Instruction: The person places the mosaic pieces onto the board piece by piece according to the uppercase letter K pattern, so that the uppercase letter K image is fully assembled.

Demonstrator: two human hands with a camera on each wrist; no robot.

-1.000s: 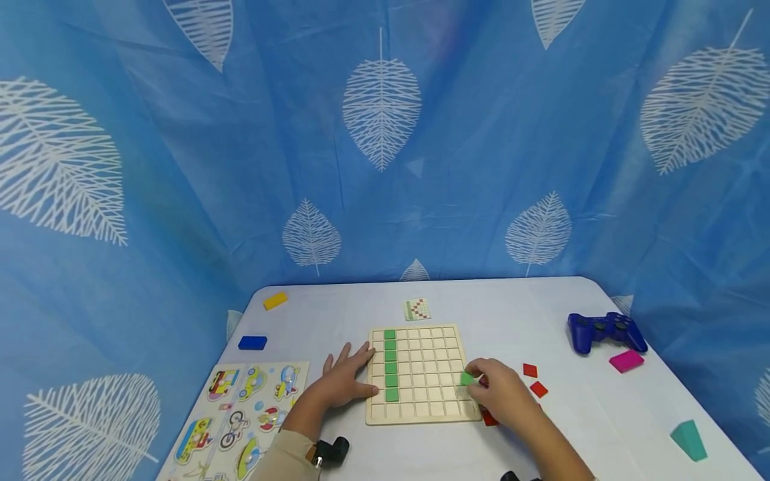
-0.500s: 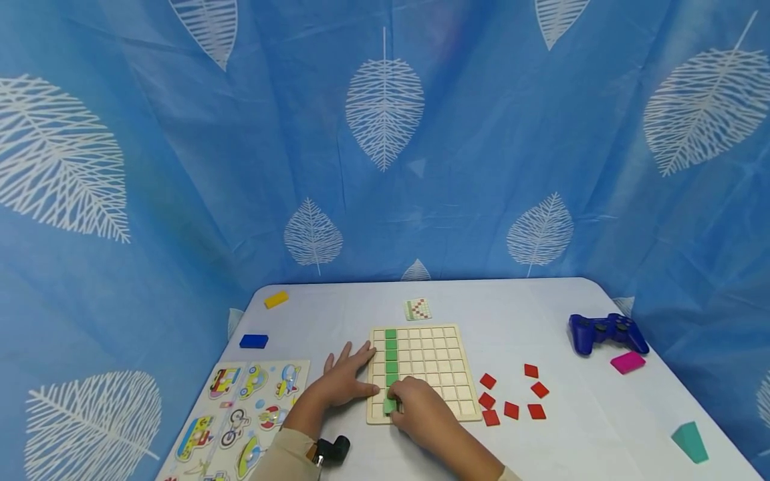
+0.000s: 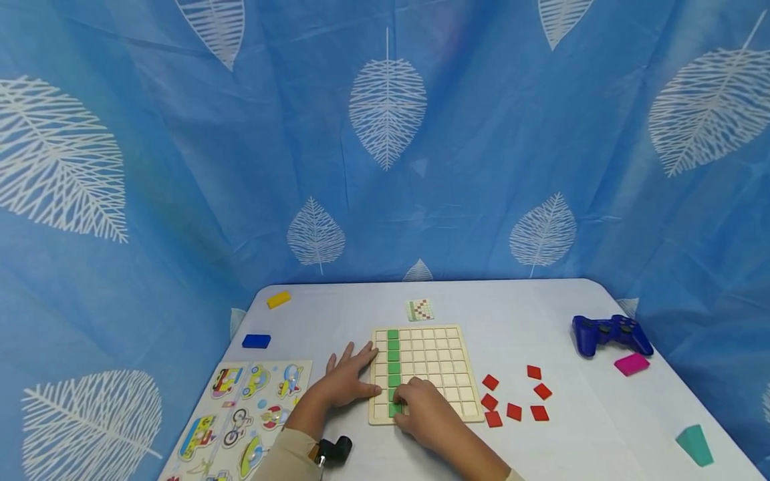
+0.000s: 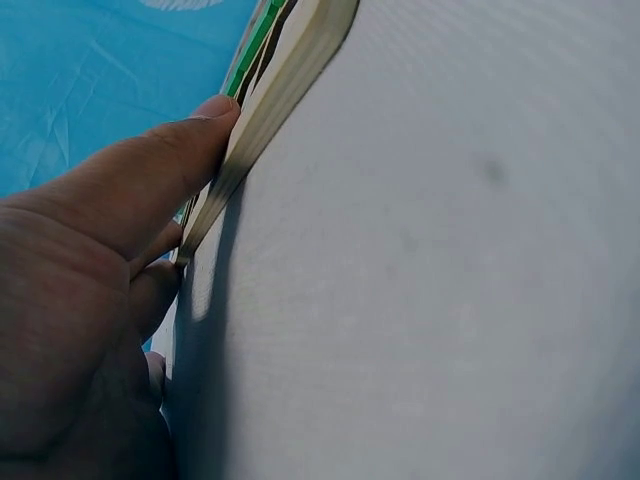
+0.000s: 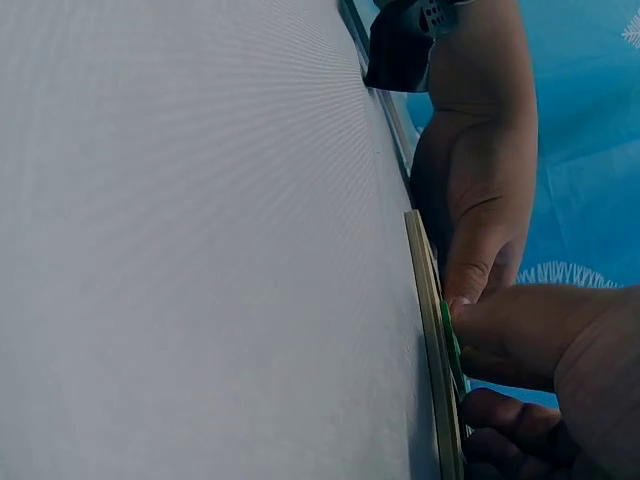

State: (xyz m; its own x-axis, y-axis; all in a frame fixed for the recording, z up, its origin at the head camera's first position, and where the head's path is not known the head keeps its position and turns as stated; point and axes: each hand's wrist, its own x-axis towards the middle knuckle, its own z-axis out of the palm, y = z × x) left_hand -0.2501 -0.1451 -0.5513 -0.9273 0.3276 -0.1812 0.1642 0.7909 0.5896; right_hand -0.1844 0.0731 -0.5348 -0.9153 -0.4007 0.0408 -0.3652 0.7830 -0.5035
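A pale wooden grid board (image 3: 436,355) lies mid-table, with a column of green square tiles (image 3: 394,368) in its left part. My left hand (image 3: 344,383) rests against the board's left edge, fingers spread, the thumb on the rim. In the left wrist view, the left thumb (image 4: 185,140) lies along the board's edge. Over the lower left of the grid, my right hand (image 3: 426,413) has its thumb and curled fingers at the lowest green tile (image 3: 394,409). In the right wrist view, the right thumb (image 5: 500,325) touches a green tile (image 5: 450,335) at the board's surface.
Several red square tiles (image 3: 514,411) lie right of the board. Behind it is a small pattern card (image 3: 420,309). A picture puzzle board (image 3: 240,417), blue block (image 3: 256,341) and yellow block (image 3: 279,299) are left; a game controller (image 3: 610,333), pink block (image 3: 631,364) and teal block (image 3: 695,445) right.
My right hand has carried a green tile from the board's right edge to the bottom of the green column, where it now lies flatter. My left hand has stayed on the board's edge.
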